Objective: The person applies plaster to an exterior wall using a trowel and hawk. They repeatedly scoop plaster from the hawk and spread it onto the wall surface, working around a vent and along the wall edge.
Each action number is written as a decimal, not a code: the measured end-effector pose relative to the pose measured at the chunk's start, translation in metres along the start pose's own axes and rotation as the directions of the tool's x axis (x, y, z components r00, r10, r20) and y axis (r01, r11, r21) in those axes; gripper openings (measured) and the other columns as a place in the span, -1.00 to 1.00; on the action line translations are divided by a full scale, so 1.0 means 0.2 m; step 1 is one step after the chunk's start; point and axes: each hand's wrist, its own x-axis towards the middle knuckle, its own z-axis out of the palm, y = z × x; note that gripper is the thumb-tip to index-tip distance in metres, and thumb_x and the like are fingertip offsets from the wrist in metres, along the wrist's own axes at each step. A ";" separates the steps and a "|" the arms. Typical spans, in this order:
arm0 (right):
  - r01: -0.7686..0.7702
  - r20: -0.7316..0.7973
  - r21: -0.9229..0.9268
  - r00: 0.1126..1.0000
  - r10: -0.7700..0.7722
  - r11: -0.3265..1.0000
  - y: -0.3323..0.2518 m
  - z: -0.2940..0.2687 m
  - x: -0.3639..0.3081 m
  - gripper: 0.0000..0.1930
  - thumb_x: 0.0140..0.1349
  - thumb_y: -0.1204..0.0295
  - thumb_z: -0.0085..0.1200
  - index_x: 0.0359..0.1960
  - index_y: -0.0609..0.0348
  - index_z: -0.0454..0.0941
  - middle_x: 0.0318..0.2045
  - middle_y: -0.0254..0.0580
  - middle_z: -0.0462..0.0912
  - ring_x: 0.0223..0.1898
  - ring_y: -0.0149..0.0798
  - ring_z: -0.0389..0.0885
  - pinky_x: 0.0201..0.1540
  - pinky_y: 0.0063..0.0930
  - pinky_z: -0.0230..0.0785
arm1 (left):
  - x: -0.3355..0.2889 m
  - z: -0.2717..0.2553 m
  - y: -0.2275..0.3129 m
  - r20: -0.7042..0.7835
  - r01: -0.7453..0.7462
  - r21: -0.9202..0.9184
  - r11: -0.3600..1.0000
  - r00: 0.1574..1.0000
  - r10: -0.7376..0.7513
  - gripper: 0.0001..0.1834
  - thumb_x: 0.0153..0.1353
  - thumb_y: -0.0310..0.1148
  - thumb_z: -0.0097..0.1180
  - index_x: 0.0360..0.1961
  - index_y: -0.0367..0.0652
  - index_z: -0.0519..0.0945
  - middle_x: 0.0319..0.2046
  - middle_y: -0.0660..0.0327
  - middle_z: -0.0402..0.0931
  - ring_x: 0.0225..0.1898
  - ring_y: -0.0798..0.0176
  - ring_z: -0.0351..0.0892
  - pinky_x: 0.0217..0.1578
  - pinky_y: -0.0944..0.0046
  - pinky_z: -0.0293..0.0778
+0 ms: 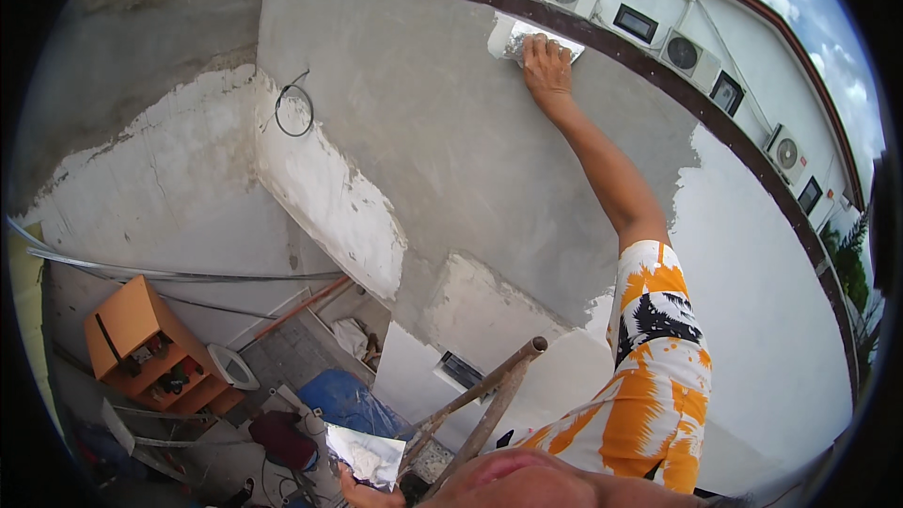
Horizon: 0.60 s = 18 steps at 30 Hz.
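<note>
Metal blade at 1 o'clock, flat to the grey wall near its top edge, white smear beside it. Right hand has fingers bent over the blade, gripping. Left hand, between 6 and 7, grips a metal plate by its lower edge; white paste heaped on it. Blue sheet at 7. Orange cabinet at 8, open compartments holding small mixed items, too small to identify. Cable loop at 10.
</note>
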 end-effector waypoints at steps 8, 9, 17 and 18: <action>-0.034 -0.045 -0.024 0.998 0.033 0.999 0.04 0.02 0.00 -0.61 0.24 0.38 0.04 0.11 0.18 0.52 -0.01 -0.11 0.59 -0.05 -0.15 0.59 -0.10 -0.13 0.37 | -0.05 0.14 0.01 0.012 0.027 0.002 1.000 1.000 -0.027 -0.64 0.46 -0.26 -0.07 0.16 -0.18 0.47 -0.03 0.04 0.61 -0.09 0.00 0.68 -0.13 0.00 0.68; -0.018 -0.057 -0.029 0.998 0.017 0.999 0.04 0.02 0.01 -0.61 0.24 0.38 0.04 0.10 0.17 0.53 -0.02 -0.12 0.59 -0.05 -0.15 0.59 -0.11 -0.12 0.38 | -0.06 0.14 0.01 0.000 0.027 0.008 1.000 1.000 -0.027 -0.63 0.45 -0.25 -0.07 0.17 -0.19 0.47 -0.03 0.04 0.61 -0.08 0.01 0.68 -0.13 0.01 0.68; 0.222 0.195 0.140 0.949 -0.247 0.965 -0.10 -0.04 -0.17 -0.66 0.25 0.38 0.03 0.05 0.18 0.55 -0.02 -0.12 0.61 -0.04 -0.13 0.59 -0.10 -0.08 0.38 | -0.05 0.10 -0.01 -0.107 0.030 0.146 0.989 0.994 -0.014 -0.56 0.43 -0.17 -0.09 0.18 -0.20 0.49 0.02 0.06 0.60 -0.02 0.03 0.65 -0.08 0.03 0.63; 0.175 0.136 0.133 0.972 -0.193 0.975 -0.11 -0.07 -0.20 -0.65 0.25 0.38 0.02 0.06 0.18 0.54 -0.01 -0.12 0.61 -0.04 -0.12 0.59 -0.10 -0.08 0.37 | -0.02 0.09 -0.02 -0.102 0.032 0.131 0.991 0.995 -0.018 -0.55 0.43 -0.16 -0.10 0.18 -0.20 0.49 0.02 0.06 0.60 -0.01 0.03 0.65 -0.08 0.02 0.63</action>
